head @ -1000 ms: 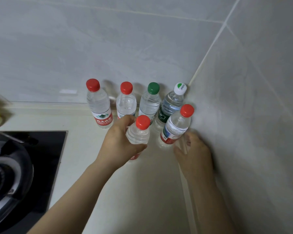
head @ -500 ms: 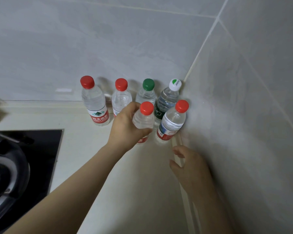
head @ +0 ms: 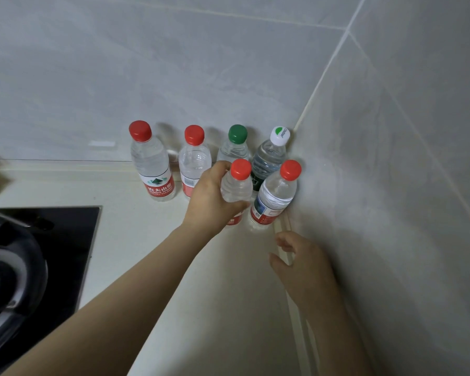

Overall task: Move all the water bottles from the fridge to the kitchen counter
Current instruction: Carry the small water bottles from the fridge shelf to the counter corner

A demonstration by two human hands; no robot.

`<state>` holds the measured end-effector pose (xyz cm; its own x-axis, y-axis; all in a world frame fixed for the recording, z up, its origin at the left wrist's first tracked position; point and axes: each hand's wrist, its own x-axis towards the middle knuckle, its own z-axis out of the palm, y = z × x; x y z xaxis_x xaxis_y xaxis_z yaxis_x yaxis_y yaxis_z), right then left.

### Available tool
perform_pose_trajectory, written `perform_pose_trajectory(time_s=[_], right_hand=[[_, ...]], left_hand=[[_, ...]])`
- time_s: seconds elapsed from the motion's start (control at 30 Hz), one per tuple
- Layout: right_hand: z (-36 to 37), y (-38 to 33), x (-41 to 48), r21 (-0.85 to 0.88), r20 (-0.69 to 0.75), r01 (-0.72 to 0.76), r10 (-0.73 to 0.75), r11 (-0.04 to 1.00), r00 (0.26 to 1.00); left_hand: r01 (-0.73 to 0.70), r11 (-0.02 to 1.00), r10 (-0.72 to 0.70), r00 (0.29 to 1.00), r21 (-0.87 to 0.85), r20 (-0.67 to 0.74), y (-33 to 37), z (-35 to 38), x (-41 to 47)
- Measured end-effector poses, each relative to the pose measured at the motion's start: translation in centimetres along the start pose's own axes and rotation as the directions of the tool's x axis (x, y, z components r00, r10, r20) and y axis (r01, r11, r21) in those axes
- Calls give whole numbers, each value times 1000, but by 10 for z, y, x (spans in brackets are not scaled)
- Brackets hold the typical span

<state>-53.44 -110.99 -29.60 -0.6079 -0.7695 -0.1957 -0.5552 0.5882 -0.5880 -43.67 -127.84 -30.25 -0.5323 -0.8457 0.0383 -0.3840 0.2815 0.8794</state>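
Now the right hand (head: 304,261) backs off empty, fingers loose, its red-capped clear plastic bottle (head: 276,196) parked at the tiled wall (head: 377,172); the left hand (head: 209,202) still grips a smaller red-capped bottle (head: 238,187) on the pale counter (head: 152,240).

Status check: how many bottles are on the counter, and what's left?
Done: five bottles stand on the counter. In hand: the left hand grips a sixth bottle; the right hand is empty. Left: fridge out of view, cannot tell.

A pale surface (head: 136,240) carries water bottles (head: 152,169) clustered in its corner, a black hob (head: 65,232) at left
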Motion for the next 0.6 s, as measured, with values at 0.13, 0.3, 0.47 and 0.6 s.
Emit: perform_pose_trajectory(time_s=[0.13,0.3,0.47,0.6], right_hand=[[-2,-2,-1,-5,2,8,-8,1000,1000],[-6,-8,-4,-26,-15,35,-35,999,999],[-11,-22,-9,-77,-16,92,-93,993,996],[-18,-43,-18,-122,-13,144,-147,982,989]], left_hand=[[23,992,-27,999,123,30,1,0,-1],[35,975,-55,995,221,84,0,-16,-8],[-12,970,-13,995,244,100,5,-48,-33],[-81,958,44,989,277,138,12,-78,-64]])
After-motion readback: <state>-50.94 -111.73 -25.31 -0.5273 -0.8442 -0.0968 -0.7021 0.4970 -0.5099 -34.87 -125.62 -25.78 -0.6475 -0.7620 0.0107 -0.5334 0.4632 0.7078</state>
